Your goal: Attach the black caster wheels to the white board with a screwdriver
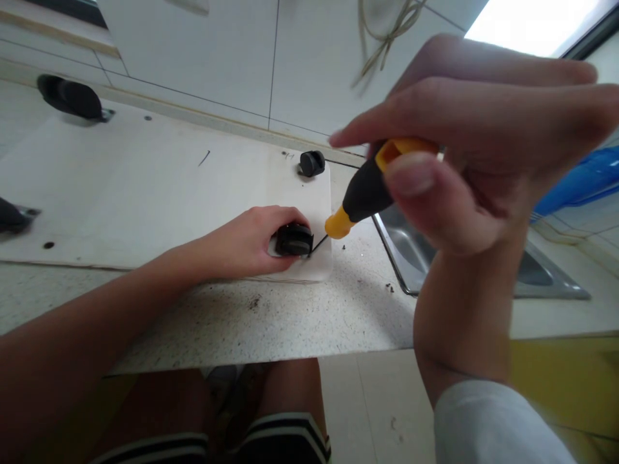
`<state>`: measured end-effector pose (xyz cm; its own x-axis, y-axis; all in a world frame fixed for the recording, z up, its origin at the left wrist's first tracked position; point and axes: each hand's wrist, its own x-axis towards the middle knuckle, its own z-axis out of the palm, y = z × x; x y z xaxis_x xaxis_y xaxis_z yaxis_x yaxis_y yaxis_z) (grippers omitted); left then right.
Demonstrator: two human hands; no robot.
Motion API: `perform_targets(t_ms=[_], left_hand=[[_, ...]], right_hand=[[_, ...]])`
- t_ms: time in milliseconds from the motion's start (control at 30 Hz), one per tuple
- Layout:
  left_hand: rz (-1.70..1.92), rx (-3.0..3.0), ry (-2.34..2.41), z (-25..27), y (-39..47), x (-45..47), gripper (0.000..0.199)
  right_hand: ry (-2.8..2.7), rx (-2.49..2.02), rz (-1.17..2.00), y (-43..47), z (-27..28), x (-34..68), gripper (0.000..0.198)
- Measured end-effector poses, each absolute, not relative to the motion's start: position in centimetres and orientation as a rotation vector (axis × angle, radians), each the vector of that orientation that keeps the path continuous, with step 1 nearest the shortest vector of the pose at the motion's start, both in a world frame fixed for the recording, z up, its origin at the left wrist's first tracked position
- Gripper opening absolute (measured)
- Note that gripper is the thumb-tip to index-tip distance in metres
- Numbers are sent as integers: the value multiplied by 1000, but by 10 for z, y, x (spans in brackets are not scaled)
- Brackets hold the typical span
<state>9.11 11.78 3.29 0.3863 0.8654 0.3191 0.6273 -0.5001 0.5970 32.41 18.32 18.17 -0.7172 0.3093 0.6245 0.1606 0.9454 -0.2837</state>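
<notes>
A white board [159, 174] lies flat on the speckled countertop, with black casters fixed near its corners. My left hand [246, 241] is closed around the near right caster [294, 240], its fingers wrapped about the wheel. In my right hand [445, 142] is a screwdriver [367, 190] with a black and yellow handle, gripped from above. The screwdriver is tilted, and its thin shaft runs down to the base of the held caster. Whether the tip sits in a screw head is too small to tell. Another caster [312, 164] stands at the board's far right corner.
A steel sink [411, 258] is set into the counter on the right. Dark crumbs [389, 287] lie on the countertop [290, 322]. Two more casters, one far left [72, 98] and one near left [12, 216], stand on the board. A tied cord [387, 38] hangs on the tiled wall.
</notes>
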Motion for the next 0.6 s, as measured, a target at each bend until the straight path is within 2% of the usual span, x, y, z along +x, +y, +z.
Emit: perform_targets(t_ms=[200, 267, 400, 467, 533, 600], left_hand=[[875, 2243, 1263, 33, 118, 91, 44], [879, 2258, 1266, 33, 118, 91, 43], [872, 2275, 1288, 32, 119, 91, 42], [872, 2264, 1285, 31, 119, 91, 42], [885, 2267, 1272, 31, 119, 91, 41], [895, 2287, 1269, 31, 119, 91, 41]], right_hand=[[-2529, -146, -307, 175, 184, 325, 37], [-2512, -121, -299, 175, 182, 326, 39], [-2596, -266, -54, 171, 184, 331, 36], [-2580, -380, -123, 167, 187, 333, 31], [-2567, -486, -168, 161, 190, 332, 36], [-2627, -540, -38, 155, 192, 331, 34]])
